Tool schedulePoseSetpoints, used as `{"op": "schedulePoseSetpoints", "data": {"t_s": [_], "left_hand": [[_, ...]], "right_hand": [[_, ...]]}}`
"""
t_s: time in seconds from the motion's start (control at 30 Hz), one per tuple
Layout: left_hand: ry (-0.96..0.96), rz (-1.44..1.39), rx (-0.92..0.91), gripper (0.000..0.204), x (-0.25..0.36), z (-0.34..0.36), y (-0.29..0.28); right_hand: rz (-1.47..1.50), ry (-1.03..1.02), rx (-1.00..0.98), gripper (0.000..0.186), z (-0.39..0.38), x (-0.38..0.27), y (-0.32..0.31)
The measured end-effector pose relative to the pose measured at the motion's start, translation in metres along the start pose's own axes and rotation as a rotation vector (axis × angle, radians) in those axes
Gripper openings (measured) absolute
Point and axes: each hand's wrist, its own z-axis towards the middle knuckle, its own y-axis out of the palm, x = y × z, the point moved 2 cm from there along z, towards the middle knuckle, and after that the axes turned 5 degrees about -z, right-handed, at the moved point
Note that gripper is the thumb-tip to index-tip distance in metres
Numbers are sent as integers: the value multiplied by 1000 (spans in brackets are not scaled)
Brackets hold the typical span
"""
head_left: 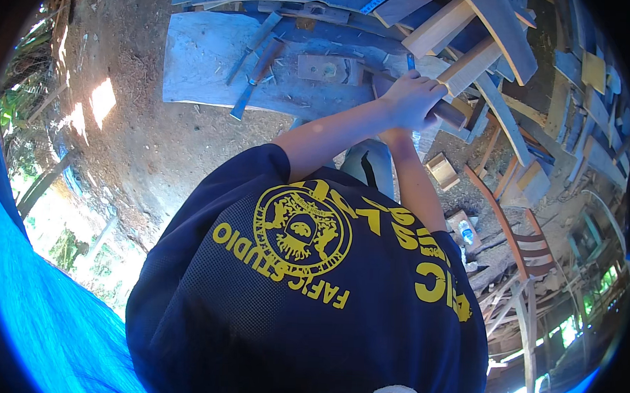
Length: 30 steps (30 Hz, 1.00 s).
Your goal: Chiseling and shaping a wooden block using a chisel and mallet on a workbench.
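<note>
My left hand [413, 100] reaches across to the right over the workbench edge, fingers curled closed. A short blue-looking metal end [410, 61] shows just beyond its knuckles, and a brown rounded wooden piece [451, 114] sticks out at its right. What lies inside the fist is hidden. Just below, my right hand [395, 135] is mostly covered by the left hand and wrist, so its fingers cannot be seen. On the bench [201, 58], left of my hands, lie a wooden hand plane [329, 69] and a wooden-handled chisel [255, 81].
Another long tool [255, 48] lies beside the chisel, and a second plane-like block [316, 12] rests farther back. Cut boards [442, 26] pile up at the far right. A reddish-brown curved wooden chair frame [513, 237] stands right of me, near a small wooden box [442, 171].
</note>
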Motion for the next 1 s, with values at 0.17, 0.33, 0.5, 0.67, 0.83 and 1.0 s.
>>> {"op": "schedulePoseSetpoints", "data": {"t_s": [0.17, 0.33, 0.5, 0.67, 0.83, 1.0], "left_hand": [[117, 112, 4, 32, 0, -8, -3], [137, 78, 0, 29, -4, -9, -2], [-5, 43, -219, 25, -4, -8, 0], [2, 62, -174, 28, -9, -11, -2], [-58, 40, -160, 30, -15, -9, -7], [-64, 15, -115, 31, -15, -6, -10]], "right_hand": [[-82, -33, 112, 55, 1, 0, -1], [-157, -72, 204, 54, 3, 2, 1], [-181, -69, 101, 52, 7, 7, 11], [-106, -28, -35, 52, 8, 8, 13], [-58, 6, -85, 55, 8, 3, 11], [43, 59, -81, 60, 1, -9, -8]]}}
